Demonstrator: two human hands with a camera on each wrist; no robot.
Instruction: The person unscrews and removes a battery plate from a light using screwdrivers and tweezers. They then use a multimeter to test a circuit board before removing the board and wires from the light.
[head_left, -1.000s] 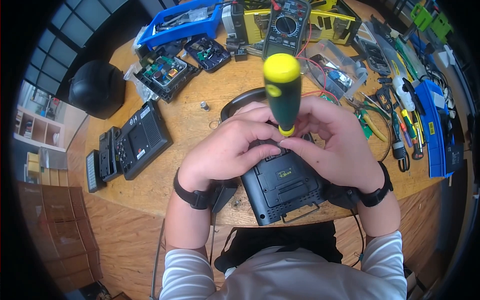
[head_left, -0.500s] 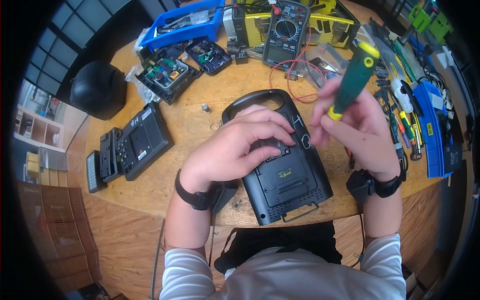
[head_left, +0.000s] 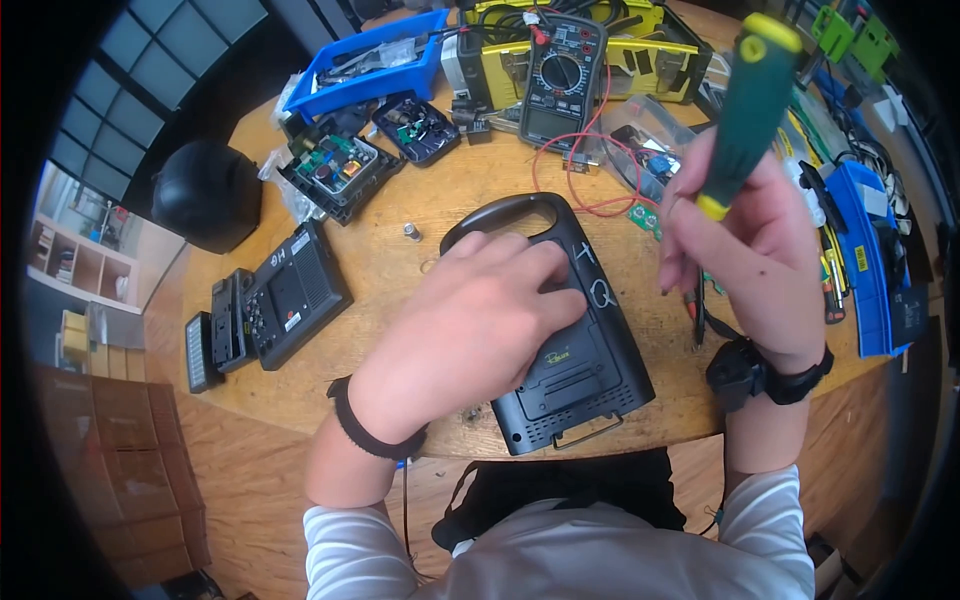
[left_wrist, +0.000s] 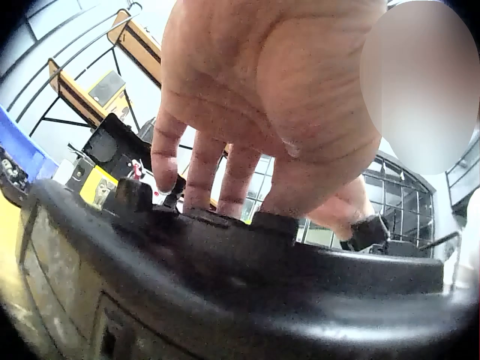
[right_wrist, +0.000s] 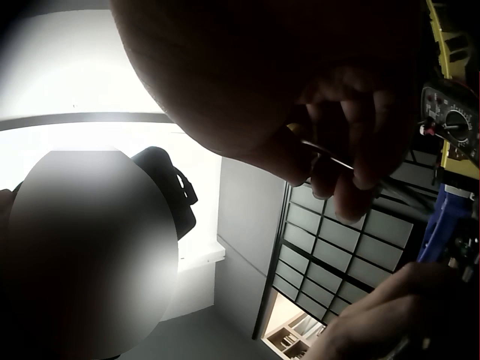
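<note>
A black device (head_left: 575,375) with a carry handle, a recessed back panel and white hand-drawn marks lies on the wooden table. On its upper back rests my left hand (head_left: 470,310), and the left wrist view shows those fingers (left_wrist: 202,172) reaching straight down to the black housing. What lies under the fingertips is partly hidden. My right hand (head_left: 755,250) holds a screwdriver (head_left: 750,115) with a green and yellow handle, raised to the right of the device. In the right wrist view the screwdriver's metal shaft (right_wrist: 334,156) runs between the fingers.
A similar black unit (head_left: 295,295) lies at left, near a small metal cylinder (head_left: 411,231). Behind are an opened housing with a circuit board (head_left: 340,165), a blue tray (head_left: 370,65) and a multimeter (head_left: 563,80) with red leads. Tools and another blue bin (head_left: 865,260) line the right.
The right hand has lifted the screwdriver off the device and moved right and up. The left hand, earlier beside the screwdriver's lower end, has turned and now covers more of the panel.
</note>
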